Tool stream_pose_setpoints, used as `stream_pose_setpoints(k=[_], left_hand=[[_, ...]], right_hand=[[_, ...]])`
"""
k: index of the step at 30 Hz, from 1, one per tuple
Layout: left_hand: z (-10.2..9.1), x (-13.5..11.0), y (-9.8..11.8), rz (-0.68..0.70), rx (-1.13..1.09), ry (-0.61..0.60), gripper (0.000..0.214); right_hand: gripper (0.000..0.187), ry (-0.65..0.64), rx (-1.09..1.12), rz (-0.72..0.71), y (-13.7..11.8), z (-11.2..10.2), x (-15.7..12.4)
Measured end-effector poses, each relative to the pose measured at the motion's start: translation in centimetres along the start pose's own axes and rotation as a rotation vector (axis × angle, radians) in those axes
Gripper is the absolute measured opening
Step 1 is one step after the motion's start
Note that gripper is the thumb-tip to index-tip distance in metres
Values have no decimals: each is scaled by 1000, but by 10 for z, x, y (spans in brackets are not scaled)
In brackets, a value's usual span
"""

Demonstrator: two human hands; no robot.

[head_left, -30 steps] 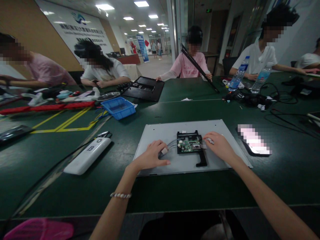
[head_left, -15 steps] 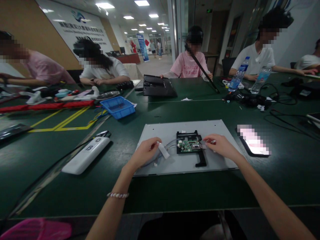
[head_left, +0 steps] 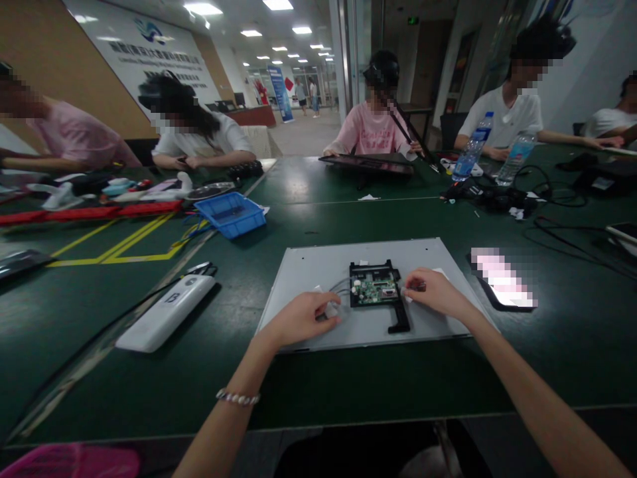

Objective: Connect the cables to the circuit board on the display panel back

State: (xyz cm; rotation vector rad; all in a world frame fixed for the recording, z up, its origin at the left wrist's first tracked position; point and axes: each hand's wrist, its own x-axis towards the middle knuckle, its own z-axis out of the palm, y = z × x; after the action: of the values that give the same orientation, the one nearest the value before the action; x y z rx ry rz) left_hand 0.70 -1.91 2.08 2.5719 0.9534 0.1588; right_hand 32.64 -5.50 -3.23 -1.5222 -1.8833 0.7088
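Note:
A green circuit board (head_left: 374, 289) in a black plastic frame (head_left: 399, 320) lies on a pale grey panel (head_left: 363, 335). Thin grey cables (head_left: 341, 287) run from the board's left side toward my left hand (head_left: 301, 317). That hand is low over the panel, thumb and fingers apart, partly covering the cables and a white tag (head_left: 318, 290). At the frame's right edge, my right hand (head_left: 435, 291) has its fingers pinched together. Something small and whitish shows at their tips, too small to name.
A phone (head_left: 502, 282) lies right of the panel, a white power bank (head_left: 169, 312) with a cable to its left. Further off are a blue tray (head_left: 231, 216), two bottles (head_left: 472, 147) and black cables. Across the green table, a person holds a dark flat panel (head_left: 368, 164).
My left hand has opened, letting go of the white tag, and moved slightly down and right. My right hand stays beside the board. The person opposite has tilted the dark panel flatter.

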Motion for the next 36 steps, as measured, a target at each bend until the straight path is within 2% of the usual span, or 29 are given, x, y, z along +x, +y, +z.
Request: stream_pose_setpoints(k=[4, 8, 12, 18, 25, 29, 36], left_hand=[[4, 1, 0, 19, 49, -7, 18], [3, 3, -6, 34, 164, 66, 17], [-2, 2, -16, 47, 353, 152, 19], [-4, 0, -29, 47, 421, 178, 19], [-3, -2, -30, 23, 372, 200, 20], [-4, -3, -27, -4, 343, 222, 26], [-5, -4, -24, -9, 319, 227, 31]], right_hand=[[13, 43, 48, 93, 5, -6, 1], [14, 176, -109, 159, 14, -17, 1], [21, 229, -236, 229, 25, -23, 1], [27, 288, -432, 129, 32, -23, 1], [24, 316, -338, -16, 21, -16, 5], [26, 276, -271, -127, -1, -10, 15], [30, 40, -311, -254, -42, 9, 59]])
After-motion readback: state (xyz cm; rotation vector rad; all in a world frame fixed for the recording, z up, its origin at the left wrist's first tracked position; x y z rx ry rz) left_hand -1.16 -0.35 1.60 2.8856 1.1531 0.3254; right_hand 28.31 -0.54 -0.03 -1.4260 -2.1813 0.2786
